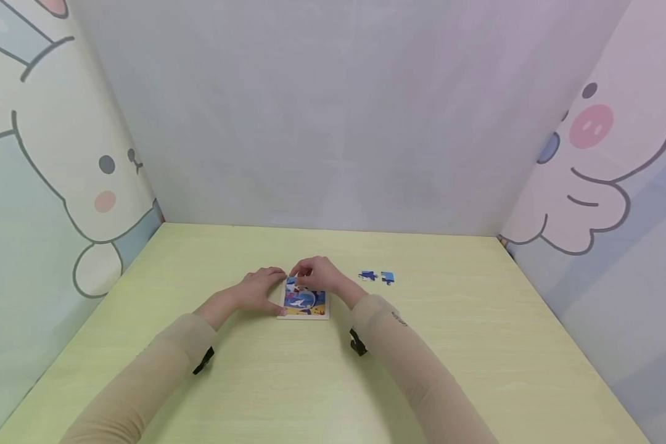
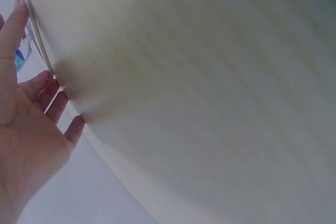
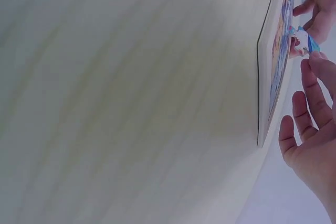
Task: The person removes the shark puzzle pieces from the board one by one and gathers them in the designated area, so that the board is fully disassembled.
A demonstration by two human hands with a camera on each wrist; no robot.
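A small wooden jigsaw board [image 1: 305,317] with a blue, white and yellow sea picture lies on the table. My left hand [image 1: 257,291] spans its left side, fingers spread, with the thumb at the near corner and the fingertips at the far one. Over the board's upper part is my right hand [image 1: 318,273], which covers some of the picture. Between its thumb and index finger it pinches a white and blue puzzle piece [image 3: 305,42], tilted above the board; the other fingers curve loosely.
Two loose blue puzzle pieces, one dark [image 1: 369,275] and one lighter [image 1: 388,277], lie on the table right of the board. The pale yellow table [image 1: 477,345] meets a grey wall at the back, and panels with cartoon animals stand at both sides.
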